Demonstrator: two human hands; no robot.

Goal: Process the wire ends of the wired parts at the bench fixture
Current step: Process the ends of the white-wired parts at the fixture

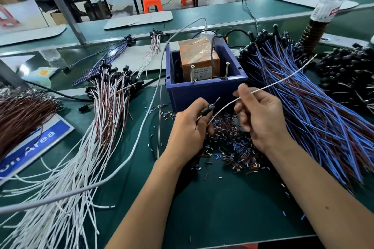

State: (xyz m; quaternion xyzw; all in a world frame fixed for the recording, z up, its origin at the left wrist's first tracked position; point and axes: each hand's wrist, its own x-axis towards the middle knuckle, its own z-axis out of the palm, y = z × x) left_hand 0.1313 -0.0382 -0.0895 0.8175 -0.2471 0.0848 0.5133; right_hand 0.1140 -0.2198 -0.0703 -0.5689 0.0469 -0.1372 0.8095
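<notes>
Behind the hands, a blue bin [204, 91] holds an orange block [199, 60] half hidden by its wall; two screws [191, 74] stand at the near rim. Left hand [188, 129] grips a black part [206, 109], its wire ends hard to make out. Right hand [261, 115] pinches a white wire [273, 83]. Insulation scraps [232, 147] litter the desk [222, 208], blue wires [303, 107] piled right, white wires [85, 147] left

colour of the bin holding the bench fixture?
Dark blue bin, clear in the head view.
</notes>
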